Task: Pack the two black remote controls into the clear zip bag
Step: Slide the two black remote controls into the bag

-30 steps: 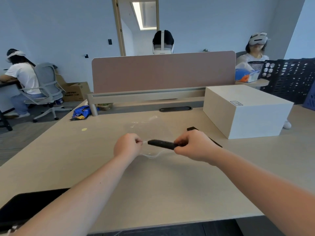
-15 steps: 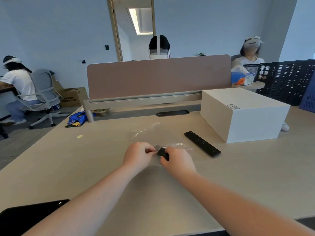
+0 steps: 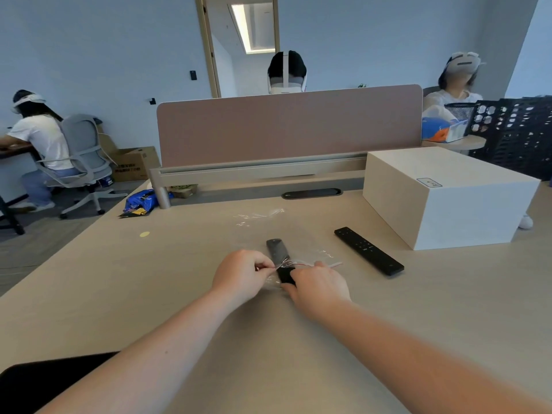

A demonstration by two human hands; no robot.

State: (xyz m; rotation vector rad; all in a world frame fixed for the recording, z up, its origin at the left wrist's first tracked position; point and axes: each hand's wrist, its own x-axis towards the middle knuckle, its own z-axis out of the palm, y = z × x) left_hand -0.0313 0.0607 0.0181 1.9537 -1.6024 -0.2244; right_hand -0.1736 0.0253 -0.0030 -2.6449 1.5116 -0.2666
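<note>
The clear zip bag (image 3: 260, 228) lies flat on the desk, its mouth toward me. One black remote control (image 3: 276, 252) points away from me, its far half inside the bag. My left hand (image 3: 240, 274) pinches the bag's mouth edge at the left of that remote. My right hand (image 3: 318, 286) holds the remote's near end, which it covers. The second black remote control (image 3: 369, 251) lies bare on the desk to the right, untouched.
A large white box (image 3: 448, 198) stands on the desk (image 3: 149, 294) at the right, close behind the second remote. A pink divider panel (image 3: 286, 127) closes off the far edge. A dark flat object (image 3: 30, 383) sits at the near left corner. People sit beyond.
The remote in my right hand has turned from sideways to pointing away and has slid partway into the bag. My left hand stays on the bag's mouth.
</note>
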